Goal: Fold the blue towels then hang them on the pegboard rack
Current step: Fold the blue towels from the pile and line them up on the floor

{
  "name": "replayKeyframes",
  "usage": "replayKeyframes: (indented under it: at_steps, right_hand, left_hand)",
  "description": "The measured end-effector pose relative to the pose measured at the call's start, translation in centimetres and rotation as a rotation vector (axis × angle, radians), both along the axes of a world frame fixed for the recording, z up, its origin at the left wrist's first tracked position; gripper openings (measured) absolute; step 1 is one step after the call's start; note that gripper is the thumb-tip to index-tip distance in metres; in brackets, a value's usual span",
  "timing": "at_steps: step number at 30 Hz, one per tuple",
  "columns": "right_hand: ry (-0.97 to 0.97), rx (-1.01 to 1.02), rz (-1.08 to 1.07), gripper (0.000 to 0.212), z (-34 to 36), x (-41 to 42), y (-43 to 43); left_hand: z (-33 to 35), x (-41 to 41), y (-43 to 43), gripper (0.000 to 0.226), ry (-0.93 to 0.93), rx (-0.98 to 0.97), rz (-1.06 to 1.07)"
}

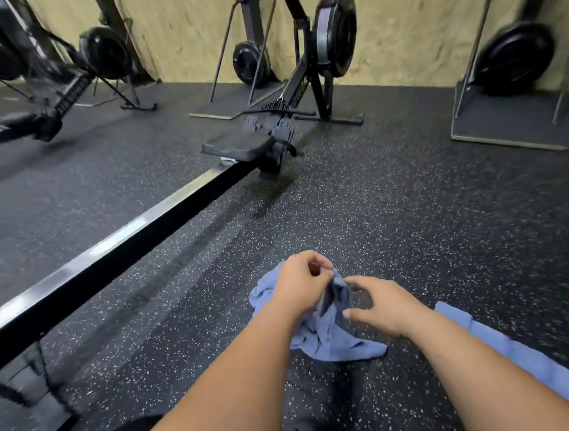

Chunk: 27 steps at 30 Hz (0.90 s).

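A crumpled blue towel [327, 340] hangs bunched above the speckled rubber floor. My left hand [300, 283] pinches its upper edge between thumb and fingertips. Just right of it, my right hand [380, 305] hovers with curved fingers beside the same raised fold; whether it touches the cloth is unclear. A second blue towel [524, 358] lies flat on the floor under my right forearm, running toward the lower right corner. No pegboard rack is in view.
A rowing machine's long black rail [115, 252] crosses the floor on the left, with its seat [237, 145] and flywheel [334, 34] ahead. More rowers stand upright against the plywood wall [408, 30]. Open floor lies ahead on the right.
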State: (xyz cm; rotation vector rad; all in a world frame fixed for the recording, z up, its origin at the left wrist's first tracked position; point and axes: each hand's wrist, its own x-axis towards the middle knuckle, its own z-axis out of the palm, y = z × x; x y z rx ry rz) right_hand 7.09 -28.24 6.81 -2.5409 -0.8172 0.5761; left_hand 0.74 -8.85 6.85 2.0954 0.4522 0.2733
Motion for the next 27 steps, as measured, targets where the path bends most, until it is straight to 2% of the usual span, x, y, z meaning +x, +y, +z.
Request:
replayKeyframes:
  at_steps: [3, 6, 7, 9, 12, 16, 19, 21, 24, 27]
  right_hand:
    - [-0.038, 0.110, -0.071, 0.061, 3.7, -1.8, -1.9]
    - [-0.113, 0.248, -0.181, 0.014, 6.4, -3.5, -4.1]
    - [-0.136, 0.299, -0.218, 0.008, 7.4, -4.0, -4.7]
    - [-0.186, 0.399, -0.287, 0.016, 9.5, -5.2, -5.8]
    - [-0.186, 0.603, -0.333, 0.011, 12.3, -7.3, -7.5]
    - [0.011, 0.842, -0.415, 0.014, 14.4, -9.7, -10.2]
    - [0.106, 0.903, -0.459, 0.014, 14.7, -10.4, -12.0]
    - [0.157, 0.901, -0.497, 0.016, 14.8, -10.4, -13.0]
    - [0.242, 0.917, -0.517, 0.016, 14.8, -9.9, -14.4]
    - [0.237, 0.898, -0.454, 0.016, 14.9, -9.3, -15.5]
  left_hand:
    - [4.8, -0.8, -2.0, 0.008, -0.104, -0.106, -0.068]
    - [8.9, -2.2, -4.0, 0.009, -0.215, -0.219, -0.126]
    - [10.0, -2.7, -4.7, 0.009, -0.242, -0.259, -0.131]
    - [11.6, -3.7, -5.7, 0.008, -0.284, -0.341, -0.116]
    - [12.8, -5.2, -6.9, 0.013, -0.319, -0.413, -0.074]
    - [13.7, -6.8, -9.5, 0.026, -0.272, -0.431, -0.245]
    - [13.8, -7.4, -12.1, 0.040, -0.218, -0.337, -0.461]
    - [13.5, -7.3, -13.7, 0.046, -0.206, -0.257, -0.519]
    - [12.8, -6.2, -14.9, 0.037, -0.179, -0.102, -0.455]
    - [12.4, -5.0, -15.5, 0.024, -0.130, -0.075, -0.391]
